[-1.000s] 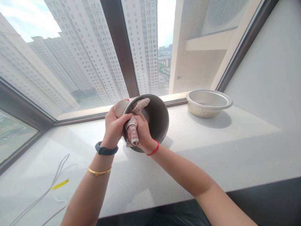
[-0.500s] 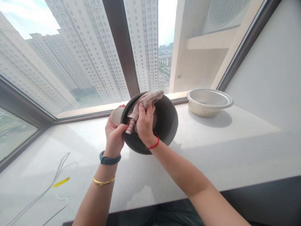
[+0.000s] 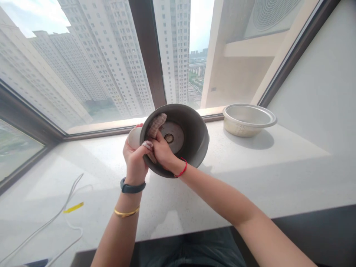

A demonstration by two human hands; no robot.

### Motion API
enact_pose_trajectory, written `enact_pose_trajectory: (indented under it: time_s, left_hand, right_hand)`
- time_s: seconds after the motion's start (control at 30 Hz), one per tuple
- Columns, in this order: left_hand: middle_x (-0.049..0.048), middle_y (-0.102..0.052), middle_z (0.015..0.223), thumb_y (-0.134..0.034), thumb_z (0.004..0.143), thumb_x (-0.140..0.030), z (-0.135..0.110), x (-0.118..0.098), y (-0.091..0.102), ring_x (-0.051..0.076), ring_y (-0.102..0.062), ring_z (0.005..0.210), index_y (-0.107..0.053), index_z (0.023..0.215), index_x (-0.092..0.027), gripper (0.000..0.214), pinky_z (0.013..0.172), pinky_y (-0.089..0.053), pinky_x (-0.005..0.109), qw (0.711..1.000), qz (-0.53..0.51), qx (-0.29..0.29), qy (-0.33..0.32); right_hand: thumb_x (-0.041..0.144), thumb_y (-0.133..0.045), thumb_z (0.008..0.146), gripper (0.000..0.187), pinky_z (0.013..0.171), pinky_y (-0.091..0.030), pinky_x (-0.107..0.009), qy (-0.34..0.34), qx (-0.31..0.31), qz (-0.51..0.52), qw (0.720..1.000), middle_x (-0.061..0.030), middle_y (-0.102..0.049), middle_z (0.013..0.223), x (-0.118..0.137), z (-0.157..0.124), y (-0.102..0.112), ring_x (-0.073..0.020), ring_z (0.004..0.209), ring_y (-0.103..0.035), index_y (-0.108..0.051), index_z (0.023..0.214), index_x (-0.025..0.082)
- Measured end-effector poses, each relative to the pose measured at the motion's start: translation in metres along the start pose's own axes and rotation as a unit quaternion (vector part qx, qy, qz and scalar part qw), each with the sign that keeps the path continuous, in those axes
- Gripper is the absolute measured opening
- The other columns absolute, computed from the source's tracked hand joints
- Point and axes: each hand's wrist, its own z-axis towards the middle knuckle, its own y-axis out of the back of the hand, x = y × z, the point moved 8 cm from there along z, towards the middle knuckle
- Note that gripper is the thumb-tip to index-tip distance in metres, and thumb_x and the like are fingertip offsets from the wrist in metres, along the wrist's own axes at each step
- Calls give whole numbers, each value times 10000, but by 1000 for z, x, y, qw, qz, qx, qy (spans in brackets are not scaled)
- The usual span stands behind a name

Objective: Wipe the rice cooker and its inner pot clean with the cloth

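Observation:
My left hand [image 3: 135,157] grips the near rim of a dark metal pot [image 3: 194,137], which is tilted toward me. A pale round object [image 3: 134,138] sits against my left palm, partly hidden behind the rim. My right hand [image 3: 162,151] is inside the pot, its fingers pressing a pinkish patterned cloth [image 3: 156,125] against the inner wall. Part of the cloth shows above those fingers, and a smaller fold shows below them. The pot's floor carries a round metal disc [image 3: 169,137] with a small ring at its centre.
The pot is held above a white stone windowsill [image 3: 267,174]. A shallow aluminium basin [image 3: 249,119] stands on the sill to the right, against the window frame. A white cable with yellow tape [image 3: 73,207] lies at the lower left.
The pot has turned so more of its inside and the central disc show. The cloth has shifted left along the inner wall, and my right hand now covers more of it.

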Motion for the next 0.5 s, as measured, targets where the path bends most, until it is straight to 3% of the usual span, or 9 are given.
enact_pose_trajectory:
  time_s: [0.07, 0.13, 0.23, 0.3, 0.4, 0.5]
  left_hand:
    - [-10, -687, 917, -611, 544, -91, 0, -2, 3, 210, -669, 882, -663, 1156, -239, 632, 846, -537, 327, 1000, 3, -21, -19]
    - [-2, -680, 953, -585, 544, -88, -1, -3, 5, 210, -661, 885, -660, 1135, -232, 613, 825, -540, 324, 998, 5, -44, -38]
    - [5, -667, 950, -579, 552, -80, -3, -5, 8, 199, -646, 869, -669, 1096, -218, 568, 818, -540, 316, 995, 11, -78, -56]
    - [2, -665, 953, -582, 556, -70, -4, -6, 8, 198, -640, 893, -676, 1078, -221, 552, 848, -532, 315, 995, 7, -83, -61]
    - [-6, -668, 970, -586, 557, -60, -5, -7, 7, 199, -635, 909, -679, 1071, -233, 549, 853, -529, 313, 996, 0, -67, -54]
    - [-6, -671, 988, -588, 559, -74, -6, -8, 6, 209, -637, 912, -669, 1088, -240, 560, 838, -535, 323, 997, 15, -53, -48]
  right_hand:
    - [158, -437, 904, 414, 935, -501, -283, -9, 107, 1, 994, -21, -687, 1110, -2, -10, 2, -166, 1051, -629, -560, 1295, 220]
    - [116, -432, 867, 402, 829, -513, -259, -31, 230, -66, 970, -7, -708, 976, -4, -22, 8, -160, 912, -656, -624, 1208, 210]
    - [69, -412, 824, 472, 702, -489, -253, -58, 378, -235, 893, -15, -729, 891, -7, -39, 25, -171, 798, -665, -652, 1204, 211]
    - [70, -449, 812, 507, 686, -465, -273, -38, 415, -366, 832, -35, -750, 988, -6, -42, 39, -201, 847, -674, -666, 1233, 252]
    - [91, -541, 799, 465, 711, -436, -324, 32, 408, -536, 739, -51, -746, 1110, -1, -41, 55, -247, 900, -671, -723, 1161, 319]
    - [70, -644, 739, 323, 774, -421, -383, 91, 386, -616, 681, -71, -759, 1002, -1, -42, 64, -263, 881, -659, -779, 943, 280]
